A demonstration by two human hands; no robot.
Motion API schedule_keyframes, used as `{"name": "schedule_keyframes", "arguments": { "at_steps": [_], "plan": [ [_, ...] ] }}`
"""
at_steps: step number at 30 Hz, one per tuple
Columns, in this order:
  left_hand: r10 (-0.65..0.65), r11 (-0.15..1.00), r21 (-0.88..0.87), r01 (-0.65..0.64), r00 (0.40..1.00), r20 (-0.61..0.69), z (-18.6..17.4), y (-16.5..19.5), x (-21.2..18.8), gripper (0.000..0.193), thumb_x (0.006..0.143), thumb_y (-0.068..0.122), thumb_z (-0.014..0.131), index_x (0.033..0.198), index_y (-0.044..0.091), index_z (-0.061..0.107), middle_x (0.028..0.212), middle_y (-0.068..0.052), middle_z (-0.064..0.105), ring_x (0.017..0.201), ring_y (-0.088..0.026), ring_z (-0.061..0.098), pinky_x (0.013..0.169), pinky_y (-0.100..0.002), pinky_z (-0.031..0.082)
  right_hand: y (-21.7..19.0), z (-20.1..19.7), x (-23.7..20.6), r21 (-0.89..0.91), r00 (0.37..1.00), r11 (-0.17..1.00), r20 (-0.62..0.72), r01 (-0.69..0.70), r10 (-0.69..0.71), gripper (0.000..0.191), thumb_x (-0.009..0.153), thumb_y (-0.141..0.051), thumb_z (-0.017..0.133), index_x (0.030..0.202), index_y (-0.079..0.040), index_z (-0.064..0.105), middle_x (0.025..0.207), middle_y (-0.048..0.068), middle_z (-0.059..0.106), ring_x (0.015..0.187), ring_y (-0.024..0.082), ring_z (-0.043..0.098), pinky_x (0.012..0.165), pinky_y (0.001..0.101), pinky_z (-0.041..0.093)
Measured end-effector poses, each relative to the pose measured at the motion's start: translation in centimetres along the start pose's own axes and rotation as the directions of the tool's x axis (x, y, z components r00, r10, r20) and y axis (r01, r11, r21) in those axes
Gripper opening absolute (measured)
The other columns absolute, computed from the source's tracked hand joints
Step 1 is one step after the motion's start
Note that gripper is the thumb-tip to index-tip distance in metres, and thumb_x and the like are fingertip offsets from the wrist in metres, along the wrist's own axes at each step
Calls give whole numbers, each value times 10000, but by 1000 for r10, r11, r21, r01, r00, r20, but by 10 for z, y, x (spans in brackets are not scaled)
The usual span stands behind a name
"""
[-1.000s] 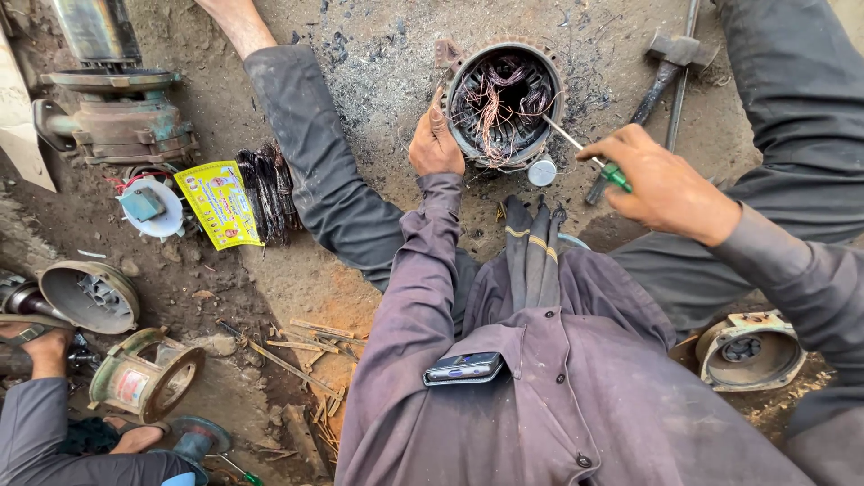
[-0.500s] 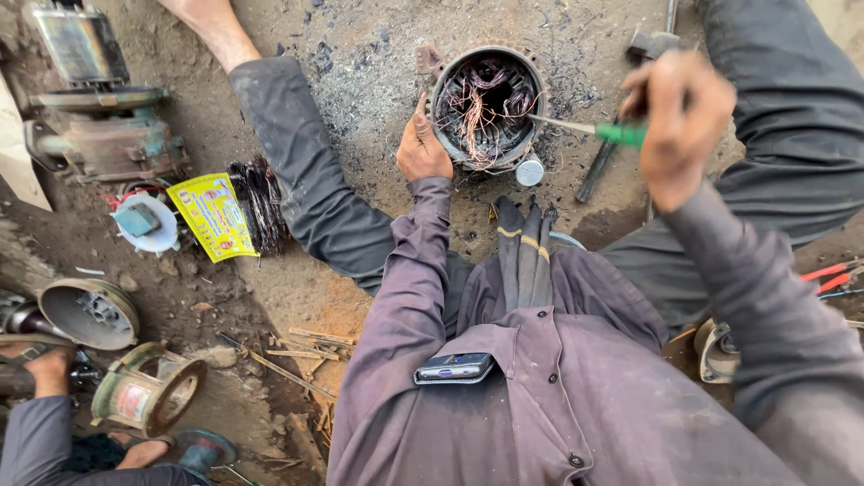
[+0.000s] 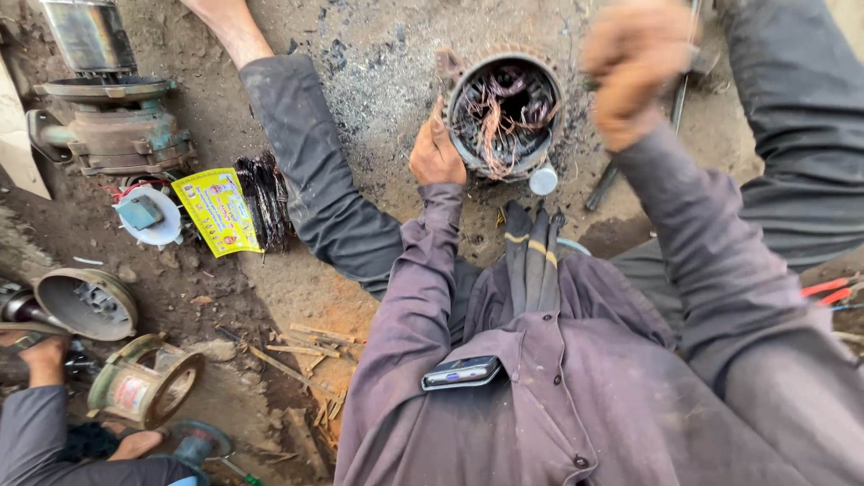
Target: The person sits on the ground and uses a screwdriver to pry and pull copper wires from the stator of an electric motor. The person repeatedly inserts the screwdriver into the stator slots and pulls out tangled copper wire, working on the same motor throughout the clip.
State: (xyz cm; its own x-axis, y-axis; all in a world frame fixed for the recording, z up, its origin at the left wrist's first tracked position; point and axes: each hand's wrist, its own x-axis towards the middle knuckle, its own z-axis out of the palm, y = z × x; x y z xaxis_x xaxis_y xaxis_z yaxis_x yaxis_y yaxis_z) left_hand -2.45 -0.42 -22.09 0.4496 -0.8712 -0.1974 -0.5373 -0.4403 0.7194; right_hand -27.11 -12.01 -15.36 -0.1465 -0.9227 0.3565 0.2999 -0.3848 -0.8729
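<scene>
hands at the motor stator

the left hand (image 3: 436, 153) rests against the outer rim of a round motor stator (image 3: 504, 112) that stands on the dirt ground (image 3: 360, 72), its fingers curled close around the near-left edge of the casing and the thumb side pressed to the metal. just past those fingertips, inside the ring, lies a tangle of copper winding wires (image 3: 495, 117), loose and bent upward.

the right hand (image 3: 634, 67) is raised above and to the right of the stator, blurred; its fingers look bunched into a fist, but whether they grip anything cannot be told. a small white cap (image 3: 543, 180) sits on the ground just beside the stator's near edge, between the two hands. a long metal tool (image 3: 630, 153) lies on the dirt under the right wrist.

far to the left of the left-hand fingers are a yellow packet (image 3: 216, 211), a bundle of dark strips (image 3: 265, 202) and a rusty motor housing (image 3: 112, 126). a phone (image 3: 461, 372) pokes from the shirt pocket. another person's hand (image 3: 40, 355) shows at the lower left edge.
</scene>
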Motion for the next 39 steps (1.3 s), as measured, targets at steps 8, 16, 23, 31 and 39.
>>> {"name": "schedule_keyframes", "arguments": {
  "at_steps": [8, 16, 23, 31, 39],
  "plan": [
    [-11, 999, -46, 12, 1000, 9, -12, 20, -5, 508, 1112, 504, 340, 1379, 240, 683, 929, -38, 773, 713, -138, 691, 645, -310, 563, -94, -39, -85, 399, 779, 824, -324, -401, 536, 500, 1125, -308, 445, 681, -132, 296, 582, 32, 257, 599, 199, 327, 647, 365, 343],
    [68, 998, -15, -68, 997, -21, -4, 9, -3, 539, 1144, 541, 294, 1386, 243, 673, 1095, -60, 782, 861, -167, 743, 743, -322, 612, -106, 5, -100, 121, 900, 913, -157, -390, 406, 447, 1069, -328, 474, 695, -123, 338, 599, 56, 354, 688, 232, 466, 792, 386, 440],
    [98, 993, 66, -99, 995, 13, -6, 6, 1, 572, 1134, 544, 247, 1444, 240, 619, 1051, -68, 776, 805, -168, 732, 703, -321, 612, -75, 24, -38, -78, 925, 945, 192, -319, 328, 563, 1108, -366, 502, 660, -26, 457, 595, 63, 472, 499, 159, 435, 564, 356, 405],
    [93, 991, 91, -98, 994, 59, -7, -1, 4, 604, 1106, 567, 267, 1461, 212, 603, 1071, -92, 789, 751, -171, 745, 649, -319, 604, -57, 78, -12, -385, 808, 884, 412, -265, 421, 445, 1036, -304, 517, 696, -27, 438, 618, 10, 363, 551, 117, 349, 506, 310, 274],
    [43, 998, 35, -43, 999, 18, -12, 9, 9, 577, 1145, 571, 318, 1447, 190, 629, 1021, -122, 781, 767, -177, 710, 669, -337, 595, -59, 66, 0, -293, 824, 870, 305, -395, 477, 365, 1007, -275, 559, 705, -71, 534, 612, -5, 480, 523, 108, 408, 469, 317, 321]
  ]
}}
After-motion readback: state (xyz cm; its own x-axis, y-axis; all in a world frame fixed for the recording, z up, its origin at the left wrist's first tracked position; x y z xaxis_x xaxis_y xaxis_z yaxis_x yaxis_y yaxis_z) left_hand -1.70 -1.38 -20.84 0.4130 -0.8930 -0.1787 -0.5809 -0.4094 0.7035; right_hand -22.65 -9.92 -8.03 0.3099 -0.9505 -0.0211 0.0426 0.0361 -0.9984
